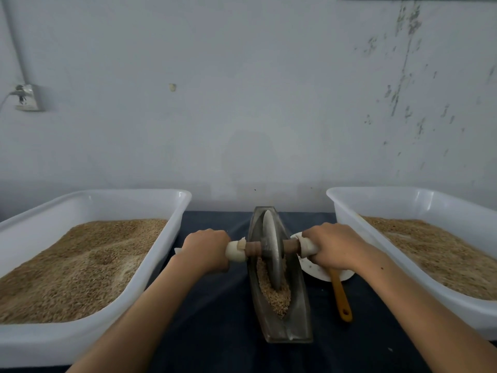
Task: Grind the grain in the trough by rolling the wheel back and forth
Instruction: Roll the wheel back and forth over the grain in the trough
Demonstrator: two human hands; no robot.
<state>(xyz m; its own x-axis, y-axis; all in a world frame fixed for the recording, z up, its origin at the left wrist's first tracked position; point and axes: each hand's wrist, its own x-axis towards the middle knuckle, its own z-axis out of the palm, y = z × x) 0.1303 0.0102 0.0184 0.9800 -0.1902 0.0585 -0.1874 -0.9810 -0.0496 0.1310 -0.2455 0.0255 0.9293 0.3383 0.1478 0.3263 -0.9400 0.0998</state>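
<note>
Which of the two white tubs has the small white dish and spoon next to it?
The right tub: the dish and yellow-handled spoon lie between it and the trough. The left tub has neither beside it.

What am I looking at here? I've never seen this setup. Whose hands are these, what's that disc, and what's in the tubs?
One picture, from a camera worn on a person's head, looking down. The left hand and right hand each grip an end of the axle running through a metal wheel. The wheel stands in a narrow trough holding grain. Either side sit white tubs of grain. Behind the right hand lie a white dish and a yellow-handled tool.
</note>
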